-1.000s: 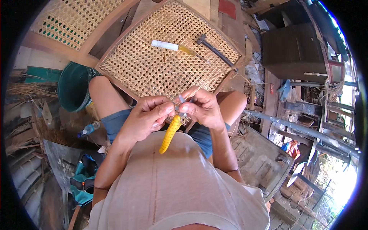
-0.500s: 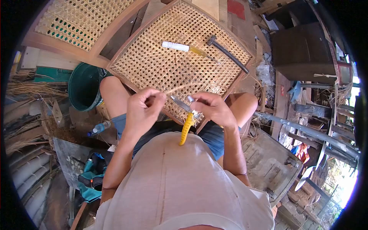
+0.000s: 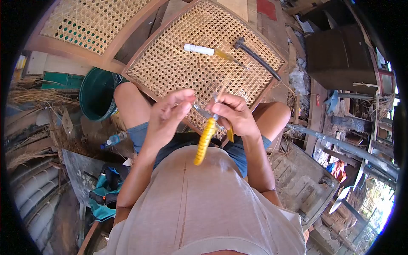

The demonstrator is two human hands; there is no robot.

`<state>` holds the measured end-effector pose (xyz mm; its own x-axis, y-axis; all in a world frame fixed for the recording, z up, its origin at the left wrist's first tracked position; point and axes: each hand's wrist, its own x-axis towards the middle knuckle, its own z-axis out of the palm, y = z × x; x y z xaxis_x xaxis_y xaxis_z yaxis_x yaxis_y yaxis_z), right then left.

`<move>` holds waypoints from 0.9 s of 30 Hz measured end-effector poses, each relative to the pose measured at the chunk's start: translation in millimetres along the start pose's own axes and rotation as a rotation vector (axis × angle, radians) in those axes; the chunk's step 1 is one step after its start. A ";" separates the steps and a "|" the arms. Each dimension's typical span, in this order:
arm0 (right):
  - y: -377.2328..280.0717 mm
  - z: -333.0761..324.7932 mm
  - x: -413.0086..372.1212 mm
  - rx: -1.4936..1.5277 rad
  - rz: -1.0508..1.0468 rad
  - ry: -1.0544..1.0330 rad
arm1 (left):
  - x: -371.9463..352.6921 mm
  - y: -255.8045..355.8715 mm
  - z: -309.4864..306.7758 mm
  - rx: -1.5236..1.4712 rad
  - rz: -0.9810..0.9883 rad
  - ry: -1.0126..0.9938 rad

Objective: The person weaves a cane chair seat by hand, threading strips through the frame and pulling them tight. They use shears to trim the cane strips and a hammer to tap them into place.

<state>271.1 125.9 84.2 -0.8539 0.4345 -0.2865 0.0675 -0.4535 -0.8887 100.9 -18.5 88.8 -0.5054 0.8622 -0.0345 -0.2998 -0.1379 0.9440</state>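
I have my right hand [image 3: 233, 114] closed round the yellow-handled pliers [image 3: 204, 141] just behind their metal head. One ribbed handle hangs down toward my shirt and the other pokes out under my palm. My left hand [image 3: 166, 117] is up against the metal tip, with the thumb and fingers drawn narrow. From here I cannot tell whether they pinch anything. Both hands meet above my lap, just over the near edge of the cane work.

The biggest thing in front of me is the woven cane panel [image 3: 182, 72] in its wooden frame, which rests across my knees and tilts away from me. A second cane panel [image 3: 85, 21] lies beyond it, up on my left. A dark green bucket [image 3: 94, 94] stands on the floor beside my left knee.

A hammer [image 3: 258, 58] lies on the far part of the near panel, its dark handle running off toward the right edge. Just beside it is a screwdriver [image 3: 203, 50] with a white grip. A plastic bottle [image 3: 113, 139] lies on the ground by my left thigh. Smallest is a thin cane strand [image 3: 222, 88], which rises from my right fingers over the weave.
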 end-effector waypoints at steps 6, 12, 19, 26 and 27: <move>23.0 7.0 -8.4 0.350 -0.017 0.030 | -3.4 -31.7 8.6 0.069 -0.129 -0.276; 30.9 6.7 -14.8 0.406 -0.014 0.090 | -1.0 -22.2 13.7 0.055 -0.247 -0.293; 13.0 6.4 -21.7 0.070 0.045 0.094 | 3.6 -26.7 1.2 -0.278 -0.504 -0.173; 15.9 6.5 -14.0 -0.013 -0.071 -0.050 | -0.9 -23.7 1.3 -0.564 -0.703 -0.225; 18.7 5.3 -14.8 -0.011 -0.068 -0.051 | -1.9 -24.2 1.0 -0.564 -0.705 -0.222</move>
